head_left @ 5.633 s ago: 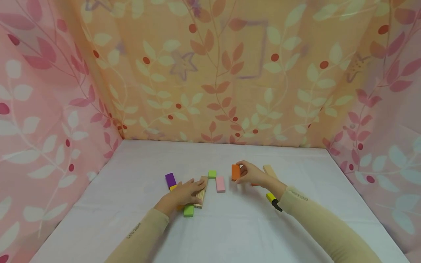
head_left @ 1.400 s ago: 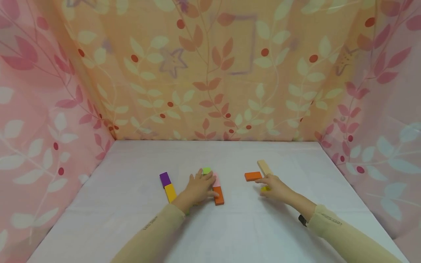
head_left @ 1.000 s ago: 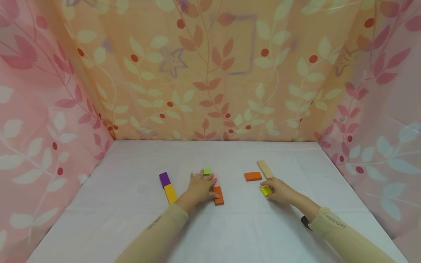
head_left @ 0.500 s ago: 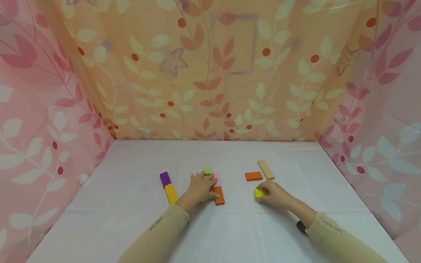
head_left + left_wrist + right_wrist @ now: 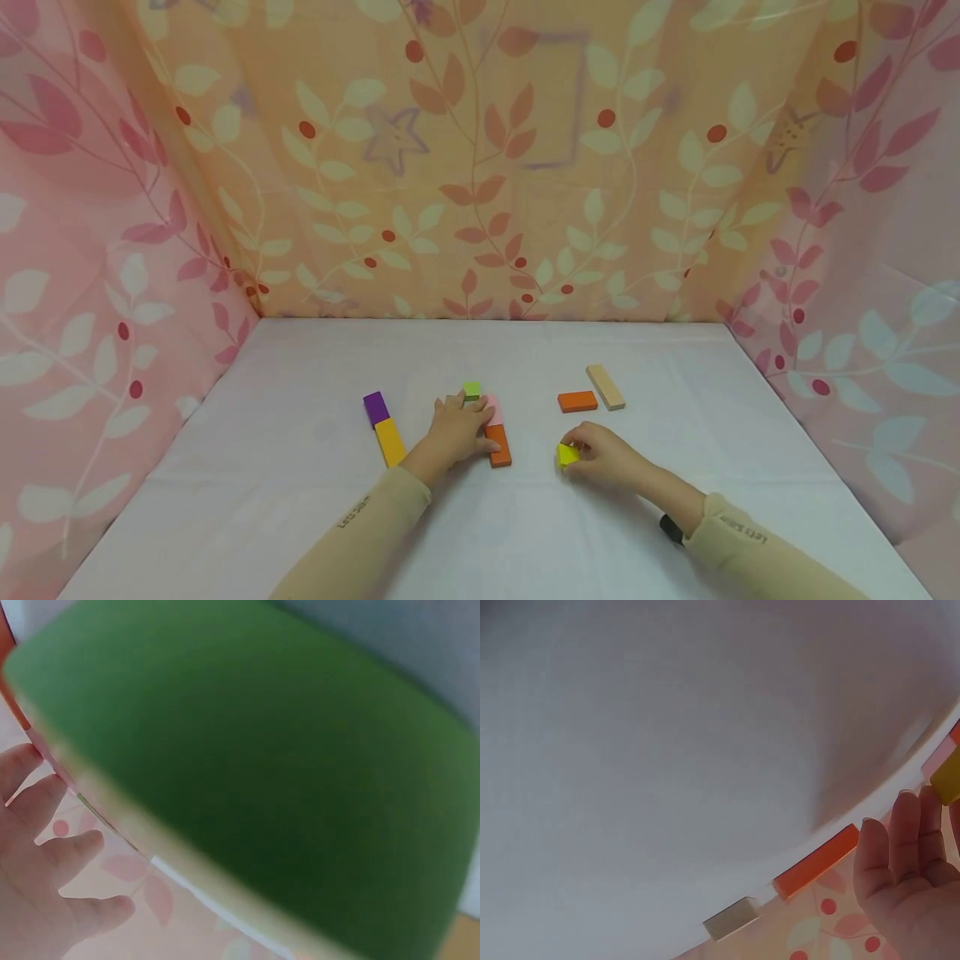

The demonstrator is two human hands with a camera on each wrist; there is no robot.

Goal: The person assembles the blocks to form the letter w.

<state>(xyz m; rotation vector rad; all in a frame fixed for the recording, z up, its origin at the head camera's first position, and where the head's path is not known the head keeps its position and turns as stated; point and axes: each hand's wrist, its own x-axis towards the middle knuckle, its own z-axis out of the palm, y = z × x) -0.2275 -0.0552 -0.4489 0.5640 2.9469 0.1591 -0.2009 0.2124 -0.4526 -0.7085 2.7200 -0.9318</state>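
In the head view my right hand (image 5: 607, 457) pinches a small yellow block (image 5: 567, 456) between thumb and fingers, to the right of the block row. The right wrist view shows that yellow block (image 5: 949, 778) at the fingertips. My left hand (image 5: 456, 429) lies with fingers spread over the middle of the arrangement. Its fingertips are at a pink block (image 5: 494, 406) and its thumb at an orange block (image 5: 500, 454) end to end with it. A light green block (image 5: 472, 390) shows beyond the fingers. Whatever lies under the palm is mostly hidden. A green block (image 5: 262, 765) looms close in the left wrist view.
Left of the left hand, a purple block (image 5: 377, 408) adjoins a yellow-orange block (image 5: 390, 442). Another orange block (image 5: 577, 402) and a long plain wooden block (image 5: 605, 387) lie beyond the right hand. White cloth (image 5: 315, 358) covers the table; patterned curtains (image 5: 480, 167) enclose it.
My right hand has taken hold of the yellow block and carried it left and nearer. Earlier, an orange block was set below the pink one. My left hand has barely moved lately.
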